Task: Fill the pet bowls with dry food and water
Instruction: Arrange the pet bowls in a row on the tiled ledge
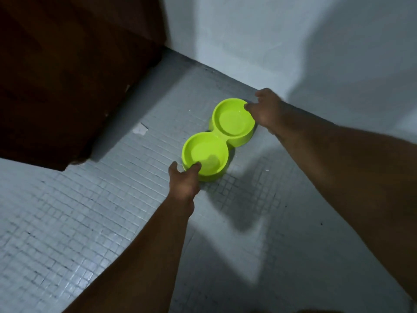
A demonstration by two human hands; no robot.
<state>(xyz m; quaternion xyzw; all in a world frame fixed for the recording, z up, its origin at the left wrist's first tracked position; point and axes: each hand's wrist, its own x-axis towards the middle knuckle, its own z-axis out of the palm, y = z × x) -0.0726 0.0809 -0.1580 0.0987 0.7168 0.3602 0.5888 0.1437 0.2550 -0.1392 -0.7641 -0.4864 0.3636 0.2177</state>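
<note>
A lime-green double pet bowl (pixel 220 134) lies on the small-tiled floor near the wall. Both of its round basins look empty. My left hand (pixel 184 180) grips the rim of the nearer basin, thumb hooked over the edge. My right hand (pixel 266 108) holds the rim of the farther basin from the wall side, thumb on the inner edge. No food or water container is in view.
A dark brown wooden door or cabinet (pixel 67 75) fills the upper left. A white wall (pixel 293 41) runs behind the bowl. A small pale scrap (pixel 140 128) lies on the grey tiled floor (pixel 90 211) left of the bowl.
</note>
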